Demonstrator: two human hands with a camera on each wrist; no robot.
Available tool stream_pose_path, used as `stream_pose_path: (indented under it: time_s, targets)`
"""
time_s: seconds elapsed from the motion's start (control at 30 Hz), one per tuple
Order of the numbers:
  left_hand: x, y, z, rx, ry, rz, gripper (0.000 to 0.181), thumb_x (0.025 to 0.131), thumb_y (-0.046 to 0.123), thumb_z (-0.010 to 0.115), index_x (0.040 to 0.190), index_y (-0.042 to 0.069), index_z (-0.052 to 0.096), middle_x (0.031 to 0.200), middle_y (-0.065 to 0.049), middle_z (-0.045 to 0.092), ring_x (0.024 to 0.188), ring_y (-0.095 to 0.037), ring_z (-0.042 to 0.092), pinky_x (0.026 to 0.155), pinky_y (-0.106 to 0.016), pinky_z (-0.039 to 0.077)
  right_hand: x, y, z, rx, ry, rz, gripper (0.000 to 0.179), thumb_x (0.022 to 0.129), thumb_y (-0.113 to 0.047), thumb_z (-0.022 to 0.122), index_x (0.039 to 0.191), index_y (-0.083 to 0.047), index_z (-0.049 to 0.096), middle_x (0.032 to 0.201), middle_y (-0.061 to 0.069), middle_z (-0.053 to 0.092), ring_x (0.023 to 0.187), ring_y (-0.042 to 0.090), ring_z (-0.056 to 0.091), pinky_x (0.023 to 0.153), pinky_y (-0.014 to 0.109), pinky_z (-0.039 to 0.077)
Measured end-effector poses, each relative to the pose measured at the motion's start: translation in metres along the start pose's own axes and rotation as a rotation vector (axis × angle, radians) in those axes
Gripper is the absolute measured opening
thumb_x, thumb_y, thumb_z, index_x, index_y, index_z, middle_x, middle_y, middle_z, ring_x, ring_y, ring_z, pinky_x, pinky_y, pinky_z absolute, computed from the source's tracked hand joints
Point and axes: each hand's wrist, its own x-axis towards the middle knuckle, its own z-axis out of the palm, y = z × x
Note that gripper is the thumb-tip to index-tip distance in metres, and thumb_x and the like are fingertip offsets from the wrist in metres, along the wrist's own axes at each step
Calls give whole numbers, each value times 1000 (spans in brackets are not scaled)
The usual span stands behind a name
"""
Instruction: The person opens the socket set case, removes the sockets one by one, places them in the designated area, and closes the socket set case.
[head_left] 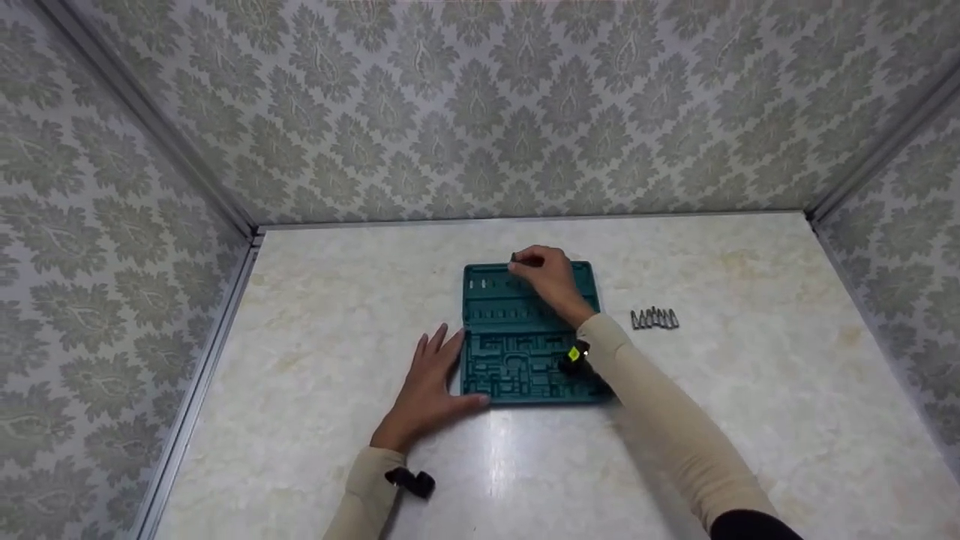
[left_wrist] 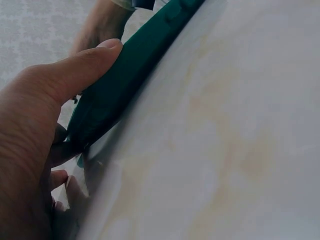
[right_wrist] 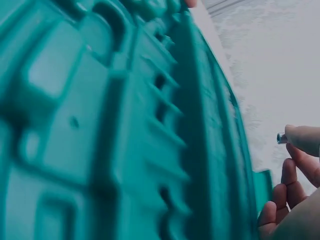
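A green plastic tool case (head_left: pixel 521 328) lies unfolded on the table, its moulded recesses facing up. Above the far half of it, my right hand (head_left: pixel 553 279) pinches a small metal bit (right_wrist: pixel 281 138) between thumb and fingertips. The bit's silvery end shows in the right wrist view; its exact kind is unclear. At the near left corner, my left hand (head_left: pixel 427 386) rests against the case, thumb on the front edge and fingers spread along the left side. Two small pale pieces (head_left: pixel 478 284) sit in the far half's upper left slots.
Several slim metal bits (head_left: pixel 655 319) stand in a row on the marbled table (head_left: pixel 750 390), right of the case. Patterned panels (head_left: pixel 480 112) rise behind the table and at both sides. My right forearm (head_left: pixel 660 412) crosses over the case's right edge.
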Motion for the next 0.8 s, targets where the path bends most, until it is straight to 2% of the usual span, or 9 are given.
stream_pose_path:
  time_s: [0.27,0.43,0.6,0.8]
  targets:
    - [0,0,0,9,0,12,125,76,80,83,177,36,26,185,-2,13,171,-34,-1,134,-64,14,-16,-9,-34,-82,-11,-33,18,104,-19,79,116,-6,81,117,10,76,105,24,68,92,38,55]
    - [0,-2,0,10,-2,11,125,76,80,83,177,36,25,185,-2,14,171,-33,-1,135,-63,13,-30,-6,-51,-123,-7,-79,19,104,-14,78,117,0,79,116,12,76,107,25,68,96,42,54]
    - [-1,-1,-1,3,7,1,125,75,79,84,177,36,26,185,-2,14,171,-33,-1,135,-63,13,-43,-3,-71,-185,20,-110,17,104,-14,78,116,-1,80,115,13,77,106,26,67,93,41,52]
    - [-1,1,0,-4,5,-2,124,75,80,84,176,41,24,185,0,13,171,-32,-2,134,-64,12,-59,1,-100,-231,73,-78,20,104,-15,78,117,0,80,113,14,78,104,26,66,88,38,49]
